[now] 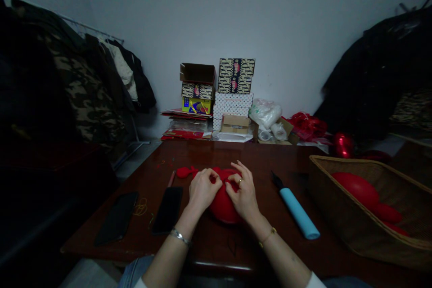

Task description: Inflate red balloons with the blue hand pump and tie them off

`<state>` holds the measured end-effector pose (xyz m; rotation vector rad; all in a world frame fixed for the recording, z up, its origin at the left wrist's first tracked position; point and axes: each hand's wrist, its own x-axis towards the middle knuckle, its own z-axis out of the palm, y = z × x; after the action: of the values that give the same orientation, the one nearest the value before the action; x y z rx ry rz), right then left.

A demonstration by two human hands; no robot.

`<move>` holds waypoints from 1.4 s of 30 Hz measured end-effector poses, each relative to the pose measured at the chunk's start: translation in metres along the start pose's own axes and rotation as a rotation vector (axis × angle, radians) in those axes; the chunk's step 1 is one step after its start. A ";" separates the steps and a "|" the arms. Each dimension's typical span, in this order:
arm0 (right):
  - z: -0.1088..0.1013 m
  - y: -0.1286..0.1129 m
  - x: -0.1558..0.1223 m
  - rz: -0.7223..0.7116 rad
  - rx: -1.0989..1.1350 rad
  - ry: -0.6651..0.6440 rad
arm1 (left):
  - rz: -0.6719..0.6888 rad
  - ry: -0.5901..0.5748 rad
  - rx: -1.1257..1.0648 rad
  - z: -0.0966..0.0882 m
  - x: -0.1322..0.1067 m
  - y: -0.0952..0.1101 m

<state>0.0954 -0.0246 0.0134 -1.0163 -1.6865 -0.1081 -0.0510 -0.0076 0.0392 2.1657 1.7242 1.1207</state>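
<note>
While the red balloon (222,204) lies mid-table (202,153), its neck is pinched by both hands, left hand (202,190) and right hand (243,193) closed; tying seems underway, a tight knot judged needed next.

Two phones (168,210) left; blue pump (296,209), wicker basket (340,216) right.

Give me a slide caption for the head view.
Both hands, left and right, pinch a red balloon on the table.
</note>
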 end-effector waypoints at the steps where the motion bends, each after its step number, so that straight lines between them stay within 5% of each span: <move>1: -0.001 0.000 0.000 0.013 0.015 0.005 | -0.020 0.011 -0.011 0.000 0.001 -0.002; 10: -0.001 0.006 0.000 0.127 0.091 0.042 | 0.218 -0.036 -0.110 -0.018 0.000 0.006; 19: 0.002 0.004 -0.002 0.181 0.121 0.042 | 0.346 -0.099 -0.109 -0.013 -0.001 -0.003; 31: 0.002 0.002 -0.004 0.096 0.071 -0.004 | 0.298 -0.205 -0.064 -0.012 0.000 -0.003; 42: 0.002 -0.001 -0.003 0.050 0.054 0.003 | 0.098 -0.036 0.029 -0.004 -0.010 0.014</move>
<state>0.0937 -0.0262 0.0103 -1.0166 -1.6518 -0.0313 -0.0431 -0.0224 0.0447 2.2955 1.6464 1.0784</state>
